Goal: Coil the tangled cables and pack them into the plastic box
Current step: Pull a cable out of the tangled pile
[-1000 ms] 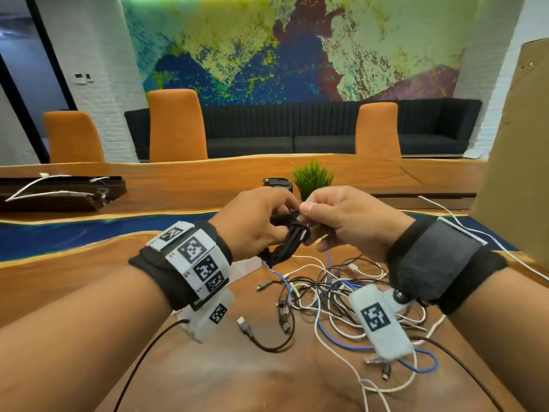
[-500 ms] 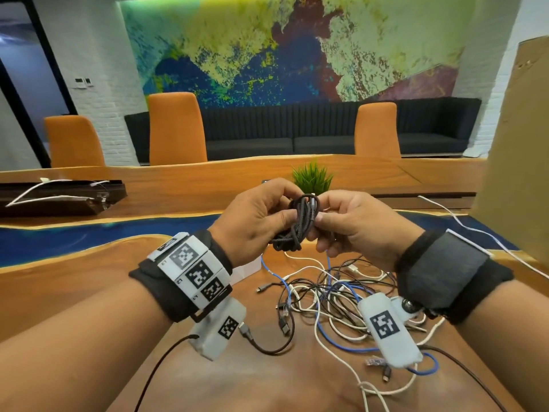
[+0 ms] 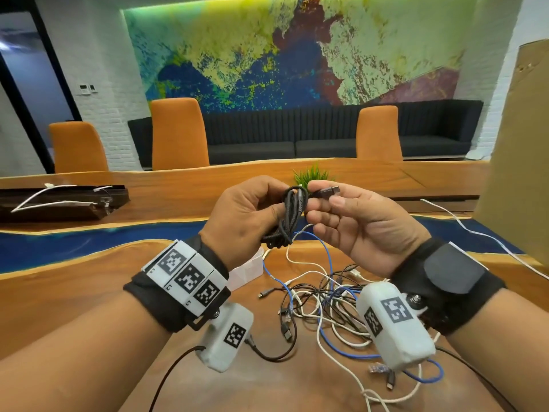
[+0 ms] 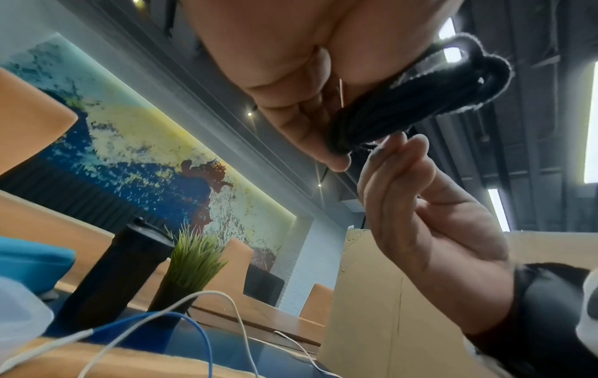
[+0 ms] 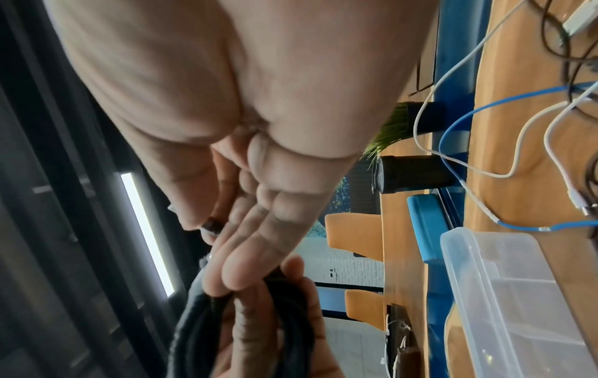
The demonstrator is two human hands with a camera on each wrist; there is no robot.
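Note:
A coiled black braided cable (image 3: 287, 219) hangs upright in my left hand (image 3: 246, 215), whose fingers and thumb curl round its loops; the same black coil (image 4: 417, 97) shows in the left wrist view. My right hand (image 3: 350, 215) pinches the cable's plug end (image 3: 326, 192) between thumb and forefinger, just right of the coil. Below both hands a tangle of white, blue and black cables (image 3: 329, 301) lies on the wooden table (image 3: 74, 292). The clear plastic box (image 5: 517, 301) sits on the table left of the tangle; my left wrist hides most of the box (image 3: 248, 270) in the head view.
A small green plant (image 3: 312, 173) and a black cylinder (image 4: 119, 271) stand behind my hands. A tall cardboard box (image 3: 517, 150) rises at the right, with a white cable (image 3: 475, 233) running past it. A dark tray (image 3: 59, 200) with white cables sits far left.
Both hands rose with the black cable. The right hand let go of the bundle and now pinches the plug end out to the right, while the left hand keeps hold of the coil.

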